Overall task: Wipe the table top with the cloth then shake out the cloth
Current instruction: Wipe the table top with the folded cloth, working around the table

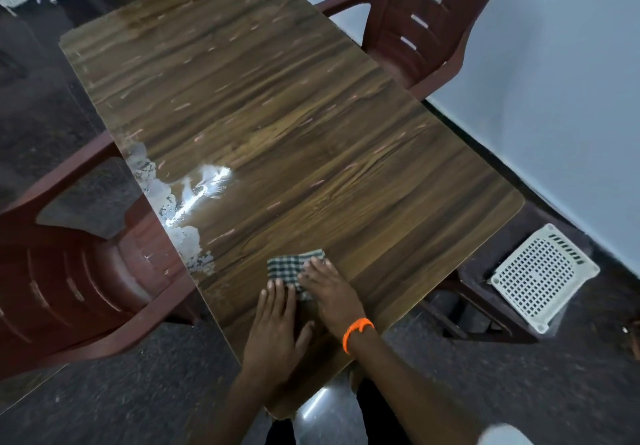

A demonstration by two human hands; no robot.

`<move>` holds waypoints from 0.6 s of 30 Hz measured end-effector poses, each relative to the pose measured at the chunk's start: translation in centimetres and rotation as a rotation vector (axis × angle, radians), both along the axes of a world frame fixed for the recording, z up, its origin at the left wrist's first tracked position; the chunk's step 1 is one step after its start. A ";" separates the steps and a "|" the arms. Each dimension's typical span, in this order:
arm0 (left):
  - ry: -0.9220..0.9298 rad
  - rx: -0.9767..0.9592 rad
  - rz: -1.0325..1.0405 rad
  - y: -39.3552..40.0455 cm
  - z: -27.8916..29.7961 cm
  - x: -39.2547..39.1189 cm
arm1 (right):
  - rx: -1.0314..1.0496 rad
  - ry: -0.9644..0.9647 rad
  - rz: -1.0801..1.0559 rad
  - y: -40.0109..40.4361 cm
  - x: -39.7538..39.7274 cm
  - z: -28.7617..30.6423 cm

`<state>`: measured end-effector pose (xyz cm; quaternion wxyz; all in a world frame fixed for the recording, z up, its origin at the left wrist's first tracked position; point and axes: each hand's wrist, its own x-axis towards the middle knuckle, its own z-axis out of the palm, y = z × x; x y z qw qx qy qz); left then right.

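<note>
Now both hands, left hand [277, 320] and right hand [327, 288], press flat and open on the cloth [289, 268] at the table [311, 115]'s near end, so wiping is under way and a push toward the far end looks next.

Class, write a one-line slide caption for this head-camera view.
Both hands, left and right, press a folded checked cloth flat on the wooden table top between two chairs.

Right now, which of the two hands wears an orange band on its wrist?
The right hand: an orange band circles its wrist, while the left hand has a bare wrist. Both rest on the checked cloth.
</note>
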<state>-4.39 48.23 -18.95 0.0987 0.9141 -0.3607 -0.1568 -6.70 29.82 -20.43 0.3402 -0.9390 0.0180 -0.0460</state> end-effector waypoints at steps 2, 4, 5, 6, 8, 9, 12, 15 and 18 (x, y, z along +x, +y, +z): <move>0.018 -0.021 -0.017 -1.0 0.1 -1.2 | -0.015 -0.023 -0.016 -1.3 -1.5 -0.5; 0.030 -0.025 -0.043 -2.8 0.2 -1.4 | -0.043 -0.010 -0.057 -3.2 -2.3 -0.5; 0.028 -0.016 -0.058 -4.0 0.3 -1.0 | -0.058 0.002 -0.095 -4.3 -2.5 -0.5; 0.018 -0.006 -0.075 -5.2 0.5 -0.5 | -0.063 0.025 -0.139 -5.5 -2.3 -0.3; -0.004 -0.001 -0.097 -7.9 0.8 0.8 | -0.066 0.079 -0.217 -7.4 -1.4 0.2; -0.008 0.002 -0.098 -9.1 0.9 1.6 | -0.067 0.093 -0.239 -8.0 -0.6 0.4; -0.015 0.040 -0.040 -11.5 1.3 4.5 | -0.069 0.116 -0.258 -8.7 2.6 0.6; -0.042 0.089 0.057 -11.4 1.5 7.5 | -0.054 0.111 -0.189 -7.3 5.5 0.2; -0.029 0.089 0.103 -9.3 1.2 8.0 | -0.010 0.047 -0.111 -5.2 6.0 0.4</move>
